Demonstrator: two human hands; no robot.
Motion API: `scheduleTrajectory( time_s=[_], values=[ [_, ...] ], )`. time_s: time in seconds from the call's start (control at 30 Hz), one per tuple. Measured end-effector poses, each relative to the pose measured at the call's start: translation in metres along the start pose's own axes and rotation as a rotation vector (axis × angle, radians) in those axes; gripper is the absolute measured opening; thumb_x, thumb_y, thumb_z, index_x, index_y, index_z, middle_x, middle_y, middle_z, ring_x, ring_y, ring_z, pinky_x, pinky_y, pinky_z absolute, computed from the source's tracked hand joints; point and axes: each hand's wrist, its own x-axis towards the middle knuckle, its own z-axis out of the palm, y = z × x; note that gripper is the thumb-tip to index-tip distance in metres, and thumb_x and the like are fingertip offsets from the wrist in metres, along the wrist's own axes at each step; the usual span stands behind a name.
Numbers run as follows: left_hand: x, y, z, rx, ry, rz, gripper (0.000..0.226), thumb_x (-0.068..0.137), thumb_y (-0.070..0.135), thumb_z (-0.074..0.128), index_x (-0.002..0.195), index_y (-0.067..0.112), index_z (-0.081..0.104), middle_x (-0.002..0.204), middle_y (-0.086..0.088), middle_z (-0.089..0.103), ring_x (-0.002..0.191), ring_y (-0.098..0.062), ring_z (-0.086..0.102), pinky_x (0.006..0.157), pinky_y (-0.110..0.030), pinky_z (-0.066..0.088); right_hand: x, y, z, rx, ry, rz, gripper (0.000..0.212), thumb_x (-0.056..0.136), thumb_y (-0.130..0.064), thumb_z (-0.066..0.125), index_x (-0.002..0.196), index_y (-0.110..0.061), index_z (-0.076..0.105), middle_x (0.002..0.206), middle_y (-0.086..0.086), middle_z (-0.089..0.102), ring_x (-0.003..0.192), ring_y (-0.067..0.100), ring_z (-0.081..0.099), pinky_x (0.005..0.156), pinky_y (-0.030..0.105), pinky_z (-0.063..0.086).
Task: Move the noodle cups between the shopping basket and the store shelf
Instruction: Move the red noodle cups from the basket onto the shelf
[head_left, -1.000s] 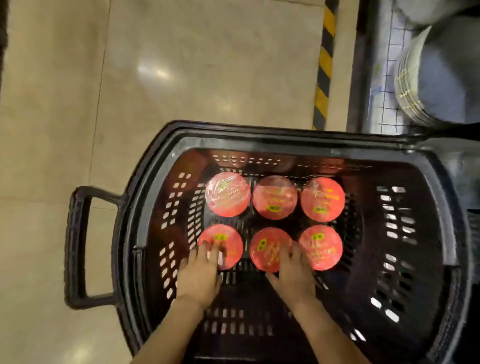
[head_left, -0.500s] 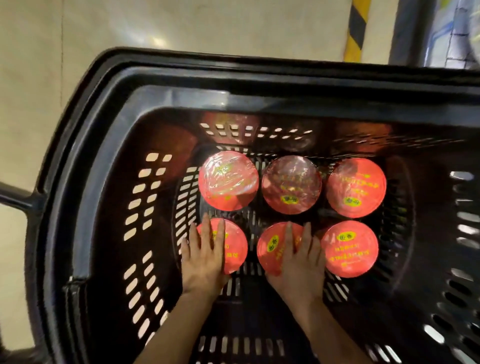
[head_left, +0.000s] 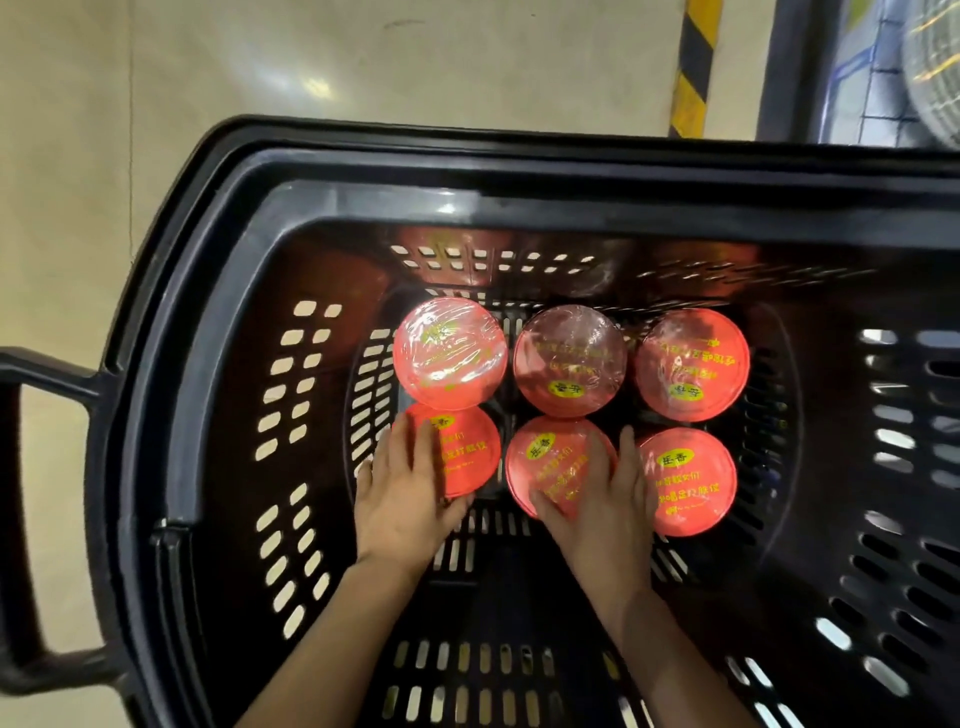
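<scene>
Six red-lidded noodle cups stand in two rows of three on the floor of a black shopping basket. The far row holds a left cup, a middle cup and a right cup. My left hand grips the near-left cup, fingers on its left edge and thumb at its near edge. My right hand grips the near-middle cup, thumb on the lid and fingers down its right side beside the near-right cup. The cup bodies are hidden under the lids. No shelf shows.
The basket's handle sticks out to the left over a glossy beige tiled floor. A yellow-and-black striped floor marking runs at the top right, next to a dark upright and wire mesh. The near half of the basket's floor holds nothing.
Both hands have slid from lying on the lids to spreading around the sides of the near-left and near-middle cups. The view has pulled back slightly from the basket.
</scene>
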Motion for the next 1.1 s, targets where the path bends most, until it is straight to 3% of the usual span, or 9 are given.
scheduleTrajectory(
  time_s=[0.1,0.2,0.3,0.53,0.63,0.73,0.83,0.97,1.1],
  values=[
    [-0.013,-0.005,0.007,-0.197,0.057,-0.104,0.098,0.081,0.045,0.064,0.148,0.018,-0.003,0.155,-0.010,-0.002,0.143,-0.026,0.009,0.114,-0.041,0.023,-0.015,0.005,0.004,0.170,0.024,0.094,0.093,0.068,-0.032,0.082,0.143,-0.005,0.032,0.144,0.022,0.033,0.134,0.039,0.033,0.105,0.049,0.036],
    [-0.017,-0.009,0.017,-0.394,0.055,-0.219,0.100,0.081,0.029,0.069,0.148,0.016,-0.005,0.155,-0.010,0.007,0.139,-0.028,0.024,0.105,-0.043,0.036,-0.018,0.011,0.007,0.238,-0.113,0.142,0.104,0.070,-0.028,0.081,0.148,-0.005,0.015,0.148,0.019,0.026,0.139,0.033,0.025,0.108,0.042,0.032],
    [-0.011,-0.012,0.028,-0.516,0.050,-0.266,0.101,0.078,0.029,0.072,0.148,0.011,0.002,0.152,-0.012,0.022,0.134,-0.027,0.034,0.102,-0.038,0.035,-0.015,0.014,0.014,0.329,-0.201,0.190,0.111,0.072,-0.019,0.080,0.149,-0.006,0.001,0.151,0.014,0.025,0.138,0.029,0.029,0.107,0.039,0.034],
    [0.002,-0.019,0.043,-0.882,0.117,-0.226,0.108,0.052,0.039,0.084,0.142,0.021,0.028,0.134,0.000,0.046,0.123,-0.014,0.043,0.104,-0.036,0.037,0.004,0.024,0.029,0.562,-0.177,0.228,0.104,0.064,-0.015,0.085,0.145,-0.006,0.021,0.141,0.010,0.040,0.130,0.025,0.041,0.102,0.030,0.036],
    [0.001,-0.013,0.045,-0.962,0.138,-0.251,0.106,0.056,0.030,0.088,0.142,0.021,0.026,0.136,0.002,0.043,0.123,-0.011,0.040,0.105,-0.033,0.034,0.004,0.027,0.031,0.614,-0.160,0.242,0.091,0.070,-0.021,0.081,0.142,-0.003,0.028,0.135,0.005,0.045,0.127,0.018,0.042,0.100,0.021,0.032],
    [0.008,-0.004,0.044,-1.006,0.131,-0.231,0.108,0.051,0.040,0.083,0.141,0.022,0.026,0.132,0.005,0.040,0.119,-0.008,0.041,0.100,-0.026,0.035,0.015,0.020,0.035,0.721,-0.167,0.347,0.075,0.080,-0.029,0.071,0.140,-0.006,0.032,0.135,0.008,0.049,0.124,0.017,0.046,0.106,0.031,0.036],
    [0.021,0.003,0.046,-0.969,0.119,-0.212,0.107,0.050,0.049,0.079,0.140,0.026,0.026,0.132,0.004,0.041,0.122,-0.014,0.044,0.104,-0.038,0.040,0.030,0.010,0.039,0.685,-0.196,0.307,0.092,0.077,-0.044,0.070,0.147,-0.009,0.020,0.144,0.010,0.041,0.132,0.022,0.041,0.111,0.041,0.033],
    [0.041,0.004,0.048,-0.905,0.135,-0.206,0.106,0.059,0.036,0.084,0.143,0.020,0.022,0.135,-0.003,0.040,0.125,-0.018,0.041,0.100,-0.032,0.036,0.039,0.006,0.049,0.716,-0.204,0.339,0.113,0.072,-0.030,0.079,0.150,-0.011,-0.001,0.149,0.014,0.029,0.135,0.029,0.035,0.111,0.036,0.030],
    [0.051,0.000,0.055,-0.896,0.116,-0.201,0.122,0.044,0.060,0.078,0.142,0.025,0.016,0.136,-0.001,0.039,0.126,-0.020,0.040,0.102,-0.046,0.040,0.042,0.005,0.061,0.791,-0.169,0.389,0.116,0.068,-0.022,0.083,0.149,-0.015,0.000,0.146,0.010,0.034,0.130,0.025,0.040,0.104,0.030,0.032]
  ],
)
